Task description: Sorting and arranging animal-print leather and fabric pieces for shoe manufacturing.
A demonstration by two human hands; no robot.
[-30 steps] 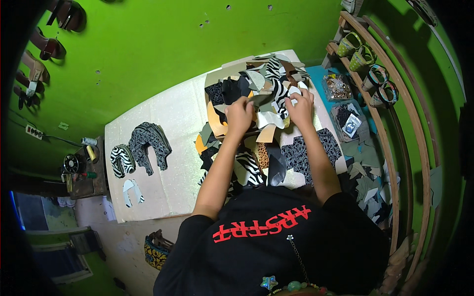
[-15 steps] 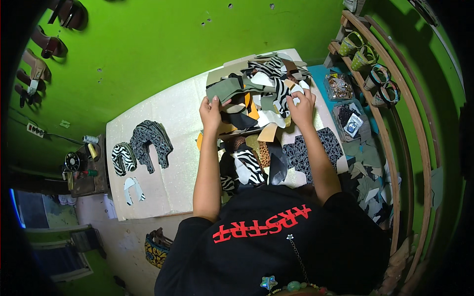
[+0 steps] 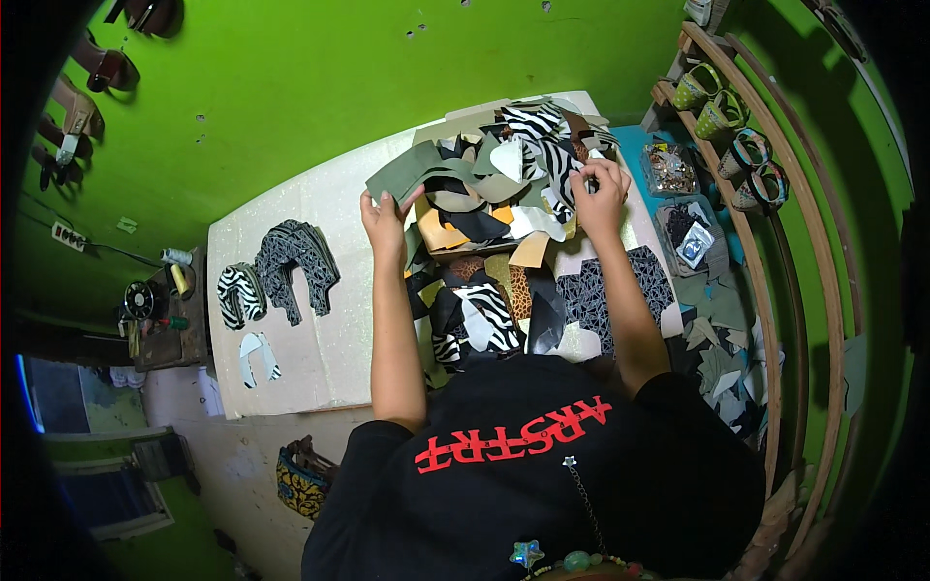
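Shifted leftward: olive strip, its near end pinched in our left hand, the nearer one. Long axis slants up-right from that grip, over the scrap pile. Right hand at pile's right; whether holding, we cannot tell.

The right hand is curling at the pile of scraps, showing too little to tell what its fingertips are meeting. The black shirt is hiding part of the near edge of the table. The lower edge is cropping the beaded necklace.
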